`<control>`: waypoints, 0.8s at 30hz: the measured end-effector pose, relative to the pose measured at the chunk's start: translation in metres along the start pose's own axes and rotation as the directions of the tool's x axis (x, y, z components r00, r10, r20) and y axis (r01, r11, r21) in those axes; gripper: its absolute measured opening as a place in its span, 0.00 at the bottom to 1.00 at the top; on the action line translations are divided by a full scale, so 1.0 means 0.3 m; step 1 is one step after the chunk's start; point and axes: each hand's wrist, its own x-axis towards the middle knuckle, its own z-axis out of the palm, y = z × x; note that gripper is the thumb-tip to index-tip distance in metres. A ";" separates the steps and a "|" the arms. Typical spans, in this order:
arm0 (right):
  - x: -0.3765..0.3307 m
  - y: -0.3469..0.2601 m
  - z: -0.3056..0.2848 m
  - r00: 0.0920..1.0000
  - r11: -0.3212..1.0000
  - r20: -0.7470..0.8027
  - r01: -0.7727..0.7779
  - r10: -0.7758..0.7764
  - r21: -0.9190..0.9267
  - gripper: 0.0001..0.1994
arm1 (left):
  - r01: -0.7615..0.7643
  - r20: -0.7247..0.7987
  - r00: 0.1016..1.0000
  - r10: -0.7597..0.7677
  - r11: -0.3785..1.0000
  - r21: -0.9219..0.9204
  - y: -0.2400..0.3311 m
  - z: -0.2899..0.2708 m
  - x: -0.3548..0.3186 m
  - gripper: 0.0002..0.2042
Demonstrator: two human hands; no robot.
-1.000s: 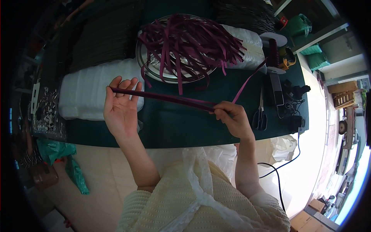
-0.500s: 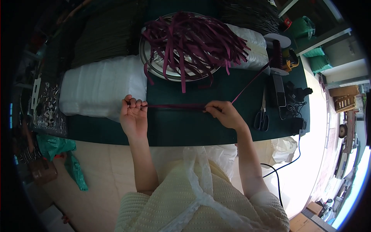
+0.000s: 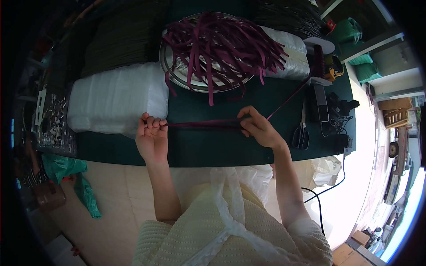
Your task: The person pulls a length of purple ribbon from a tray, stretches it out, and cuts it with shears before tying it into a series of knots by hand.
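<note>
A purple ribbon (image 3: 199, 123) stretches in several strands between my two hands, just above the dark green table. My left hand (image 3: 152, 138), palm up with curled fingers, grips its left end. At the other end my right hand (image 3: 261, 128) has its index finger and thumb bent and parted, with the strands running in among the fingers; the exact hold there is partly hidden. From behind that hand the ribbon slants up to a spool (image 3: 318, 62) with white flanges at the right. Beyond my hands, a round metal tray (image 3: 173, 79) bears a heap of cut purple ribbon pieces (image 3: 217, 48).
Dark-handled scissors (image 3: 301, 137) lie right of my right hand, near a black box (image 3: 320, 103) and cables. A plastic-wrapped white bundle (image 3: 117, 97) borders my left hand; small metal parts (image 3: 57, 117) are farther left. The green table's (image 3: 213, 153) front edge runs close to my body.
The fingers of my right hand have gone from a pinch to parted, the index finger lifting. The ribbon strands between my hands have spread apart slightly. My left hand has barely shifted.
</note>
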 end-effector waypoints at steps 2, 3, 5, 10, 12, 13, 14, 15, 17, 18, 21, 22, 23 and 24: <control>0.001 0.016 -0.009 0.998 0.999 -0.056 0.035 -0.035 -0.014 0.06 | 0.004 0.011 1.000 -0.004 1.000 -0.018 0.002 0.005 0.004 0.11; 0.001 0.018 -0.015 0.998 0.999 -0.057 0.031 -0.032 -0.015 0.06 | 0.006 0.009 1.000 -0.006 1.000 -0.020 0.004 0.009 0.006 0.11; 0.000 0.005 -0.020 0.999 0.991 0.029 0.047 -0.044 -0.126 0.05 | -0.015 0.038 0.999 0.016 0.999 -0.029 0.016 0.030 -0.002 0.10; -0.007 -0.013 -0.035 1.000 0.989 -0.007 0.010 -0.011 -0.150 0.06 | -0.019 0.073 0.997 0.021 1.000 -0.023 0.037 0.111 -0.025 0.10; -0.004 -0.017 -0.042 0.999 0.989 -0.041 0.006 -0.012 -0.149 0.06 | -0.017 0.085 0.996 0.018 1.000 -0.014 0.041 0.141 -0.039 0.10; -0.002 -0.026 -0.045 0.999 0.990 -0.046 -0.014 0.007 -0.144 0.06 | -0.023 0.111 0.994 0.022 1.000 0.004 0.044 0.156 -0.047 0.11; -0.002 -0.032 -0.047 0.998 0.990 -0.052 -0.034 0.027 -0.138 0.07 | -0.029 0.137 0.990 0.025 0.999 0.023 0.047 0.169 -0.054 0.11; -0.003 -0.035 -0.048 0.998 0.990 -0.052 -0.035 0.028 -0.137 0.07 | -0.028 0.137 0.990 0.024 0.999 0.023 0.050 0.181 -0.061 0.11; -0.006 -0.038 -0.049 0.998 0.990 -0.036 -0.065 0.061 -0.123 0.07 | -0.070 0.238 0.970 0.041 0.991 0.112 0.055 0.201 -0.075 0.13; -0.007 -0.037 -0.050 0.997 0.990 -0.037 -0.065 0.061 -0.123 0.07 | -0.068 0.239 0.970 0.040 0.991 0.111 0.057 0.212 -0.081 0.13; -0.015 -0.031 -0.051 0.999 0.996 0.034 -0.026 0.029 -0.080 0.07 | -0.148 0.378 0.924 0.062 0.968 0.201 0.069 0.230 -0.100 0.14; -0.019 -0.030 -0.056 0.996 0.998 0.091 0.010 -0.004 -0.065 0.08 | -0.167 0.432 0.900 0.062 0.963 0.209 0.076 0.229 -0.098 0.15; -0.020 -0.030 -0.061 0.988 0.998 0.147 0.045 -0.038 -0.048 0.08 | -0.187 0.485 0.872 0.061 0.958 0.216 0.081 0.228 -0.097 0.15; -0.019 -0.034 -0.064 0.989 0.998 0.146 0.047 -0.039 -0.050 0.08 | -0.188 0.487 0.871 0.062 0.959 0.213 0.084 0.229 -0.096 0.15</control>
